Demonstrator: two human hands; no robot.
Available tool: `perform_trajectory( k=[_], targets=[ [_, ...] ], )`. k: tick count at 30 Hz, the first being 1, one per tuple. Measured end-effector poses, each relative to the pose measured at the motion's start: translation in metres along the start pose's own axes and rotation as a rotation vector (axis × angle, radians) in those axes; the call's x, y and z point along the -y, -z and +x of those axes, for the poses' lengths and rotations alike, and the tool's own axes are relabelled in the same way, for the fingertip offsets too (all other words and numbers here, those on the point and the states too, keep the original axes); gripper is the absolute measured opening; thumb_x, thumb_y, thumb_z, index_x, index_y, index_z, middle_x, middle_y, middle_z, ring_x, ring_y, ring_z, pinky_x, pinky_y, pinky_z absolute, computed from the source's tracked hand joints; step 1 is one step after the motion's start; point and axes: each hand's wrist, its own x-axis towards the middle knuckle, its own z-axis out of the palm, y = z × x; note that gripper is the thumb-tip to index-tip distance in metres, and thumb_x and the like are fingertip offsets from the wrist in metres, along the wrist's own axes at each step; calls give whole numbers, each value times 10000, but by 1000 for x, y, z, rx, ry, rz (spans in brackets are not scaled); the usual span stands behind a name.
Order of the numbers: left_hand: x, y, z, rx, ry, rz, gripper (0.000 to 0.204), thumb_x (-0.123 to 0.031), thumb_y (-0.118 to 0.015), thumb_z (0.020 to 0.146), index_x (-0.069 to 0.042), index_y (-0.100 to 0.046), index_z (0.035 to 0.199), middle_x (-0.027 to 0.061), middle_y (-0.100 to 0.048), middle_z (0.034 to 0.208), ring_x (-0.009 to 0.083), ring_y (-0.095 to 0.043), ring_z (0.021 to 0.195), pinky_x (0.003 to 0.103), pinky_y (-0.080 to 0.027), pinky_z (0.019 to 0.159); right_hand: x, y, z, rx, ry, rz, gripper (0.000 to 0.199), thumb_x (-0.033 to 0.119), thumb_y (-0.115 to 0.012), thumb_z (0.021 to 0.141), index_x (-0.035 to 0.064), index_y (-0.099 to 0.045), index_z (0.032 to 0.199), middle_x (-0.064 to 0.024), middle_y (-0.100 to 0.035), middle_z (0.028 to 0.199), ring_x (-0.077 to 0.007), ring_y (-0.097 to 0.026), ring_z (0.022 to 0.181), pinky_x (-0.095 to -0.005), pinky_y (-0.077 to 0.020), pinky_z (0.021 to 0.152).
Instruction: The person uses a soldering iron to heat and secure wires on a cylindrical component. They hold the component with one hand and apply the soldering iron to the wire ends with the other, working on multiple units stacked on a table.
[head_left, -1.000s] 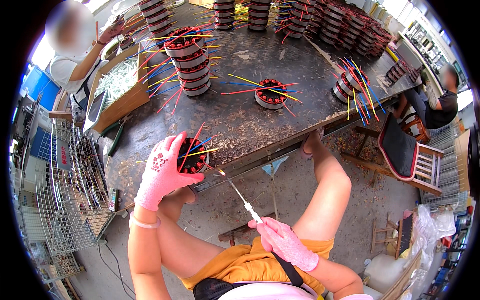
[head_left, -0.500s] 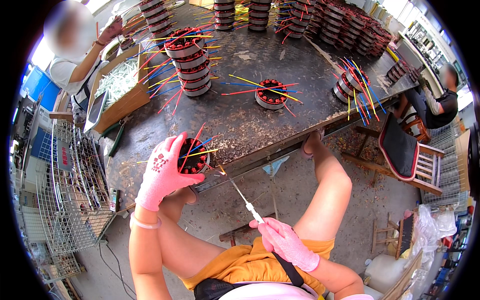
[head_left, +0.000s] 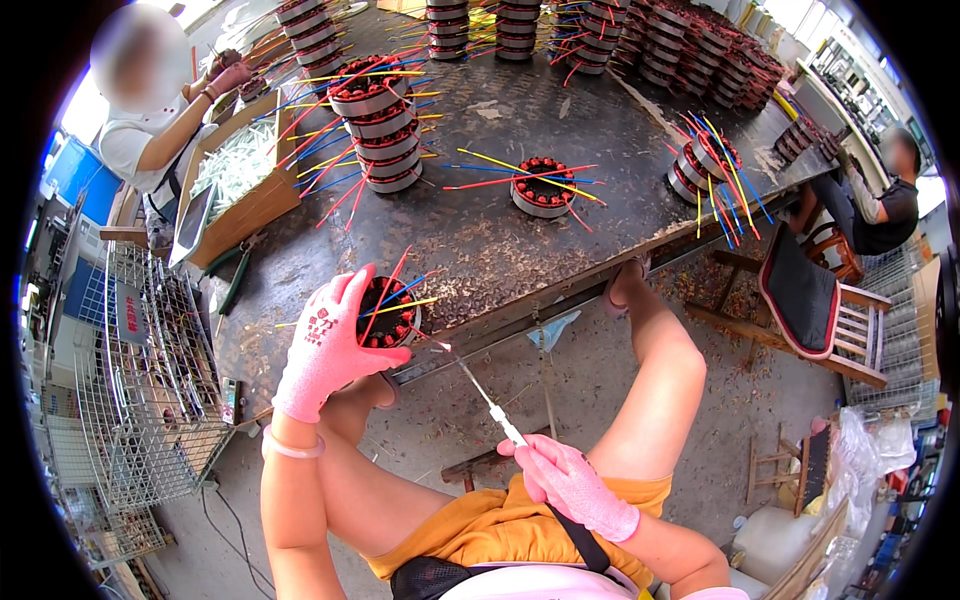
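In a pink glove, my left hand [head_left: 325, 340] grips the near-left motor stator [head_left: 390, 310] at the table edge, thumb along its near rim and fingers round its left side. Red, blue and yellow leads stick out of this stator. In my pink-gloved right hand [head_left: 575, 485] is a slim tool with a white handle [head_left: 508, 425] and a thin metal rod, held above my lap. The rod points up and left to a reddish lead end beside the stator. Whether they touch, I cannot tell. Another stator [head_left: 541, 190] lies on the table beyond.
Stacked stators [head_left: 385, 130] stand behind on the dark table [head_left: 480, 255]; several more line its far side. At left are a cardboard box [head_left: 240, 210] of white tubes and green-handled pliers [head_left: 235, 280]. Two people sit nearby. A wooden chair [head_left: 810, 295] is at right.
The orange glow at the rod's tip now looks pale pinkish. Both my hands stay nearly in place. The person at far left has brought their hands together.
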Motion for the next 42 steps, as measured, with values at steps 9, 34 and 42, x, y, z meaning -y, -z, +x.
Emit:
perform_trajectory(
  k=[9,34,42],
  targets=[
    [-3,2,0,9,2,-10,986,-361,-903,564,-16,-488,1389,171,-562,1271,385,-541,1175,453,-432,1036,-3,3,-3,-20,2,95,282,191,-489,1054,4,-606,1230,47,-437,696,-44,-403,570,-213,-326,507],
    [-3,14,6,85,-214,-37,899,-231,-876,533,-111,-555,1364,132,-536,1369,342,-454,1330,510,-220,1223,13,2,-4,-19,31,-9,364,253,-474,1059,-23,-573,1274,60,-415,644,-25,-365,563,-182,-268,513],
    [0,12,8,75,-242,-28,900,-228,-882,510,-105,-570,1346,131,-555,1349,330,-473,1317,511,-220,1225,22,-3,-2,-35,3,11,335,210,-477,1058,-32,-568,1271,55,-425,669,-31,-377,584,-188,-286,528]
  ],
)
